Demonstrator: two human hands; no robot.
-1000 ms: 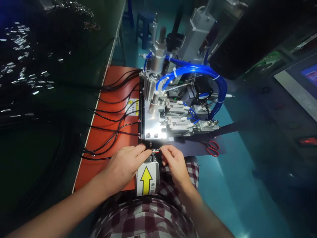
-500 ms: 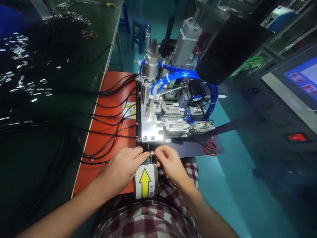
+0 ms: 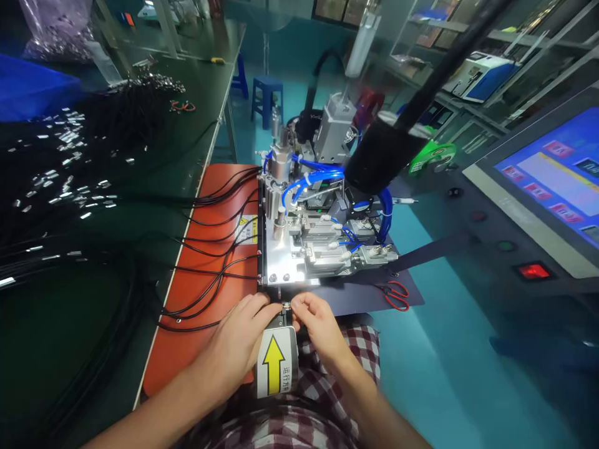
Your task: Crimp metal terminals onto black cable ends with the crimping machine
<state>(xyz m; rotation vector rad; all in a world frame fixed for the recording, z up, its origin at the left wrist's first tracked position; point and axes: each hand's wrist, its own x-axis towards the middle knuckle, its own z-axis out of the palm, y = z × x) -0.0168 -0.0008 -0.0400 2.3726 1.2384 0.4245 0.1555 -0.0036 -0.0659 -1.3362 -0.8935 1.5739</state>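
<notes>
My left hand (image 3: 241, 327) is closed at the front of the machine, its fingertips on a black cable (image 3: 206, 326) that runs in under the palm from the left. A small shiny cable end (image 3: 287, 305) shows between my two hands, its details too fine to make out. From the right, thumb and forefinger of my right hand (image 3: 316, 318) pinch at that end. Both hands are over a dark track just below the metal machine (image 3: 322, 255). Nearer to me is a white plate (image 3: 274, 365) with a yellow arrow. Several other black cables reach the machine's left side across an orange-red board (image 3: 210, 262).
Red-handled scissors (image 3: 397, 296) lie on the dark base at right. A control panel (image 3: 528, 212) with a lit screen stands farther right. On the green table (image 3: 201, 81) at left are heaps of black cables (image 3: 126, 125). A black lamp-like cylinder (image 3: 384, 153) hangs above the machine.
The camera view has tilted up, so the machine and hands appear slightly lower and more of the room shows. Both hands keep nearly the same grip at the cable end.
</notes>
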